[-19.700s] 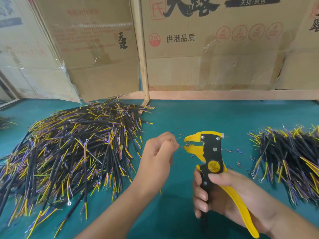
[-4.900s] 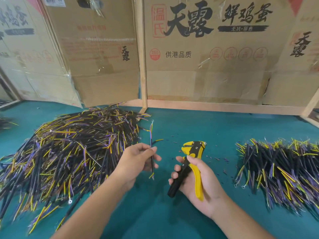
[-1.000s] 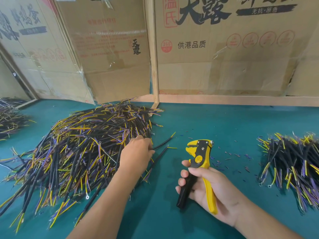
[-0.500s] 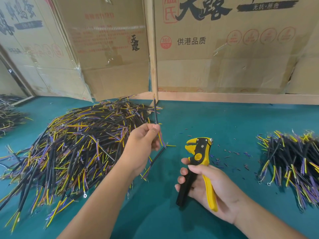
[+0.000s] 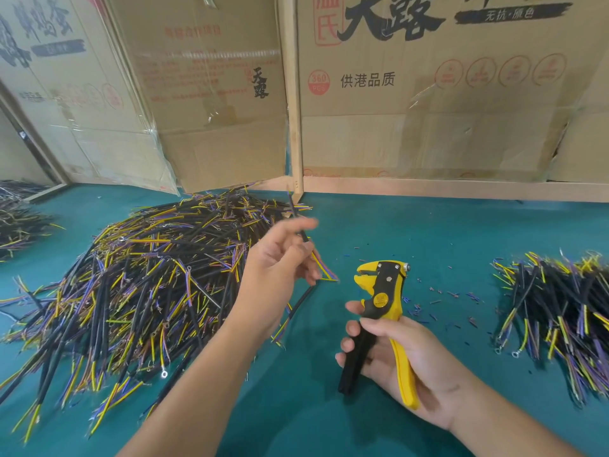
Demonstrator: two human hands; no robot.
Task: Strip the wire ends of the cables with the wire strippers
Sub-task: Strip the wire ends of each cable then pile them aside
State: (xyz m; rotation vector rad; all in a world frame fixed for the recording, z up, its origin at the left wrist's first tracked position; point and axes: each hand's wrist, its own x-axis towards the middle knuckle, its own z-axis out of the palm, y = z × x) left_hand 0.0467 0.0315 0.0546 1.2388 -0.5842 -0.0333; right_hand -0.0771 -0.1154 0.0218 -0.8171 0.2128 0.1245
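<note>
My left hand (image 5: 278,268) holds one black cable (image 5: 294,212) lifted above the right edge of the big cable pile (image 5: 138,285). The cable stands nearly upright, with its yellow and purple wire ends (image 5: 324,270) poking out below my fingers. The hand is blurred. My right hand (image 5: 400,361) grips the yellow and black wire strippers (image 5: 382,301) by the handles, jaws pointing up and left, handles spread. The stripper jaws are a short way right of the cable, not touching it.
A smaller pile of cables (image 5: 560,311) lies at the right on the green table (image 5: 428,232). Bits of cut insulation (image 5: 451,296) are scattered by the strippers. Another cable heap (image 5: 16,216) sits far left. Cardboard boxes (image 5: 428,94) wall the back.
My left hand reached into the big pile, picked out one cable and lifted it up toward the strippers. My right hand kept the strippers almost still.
</note>
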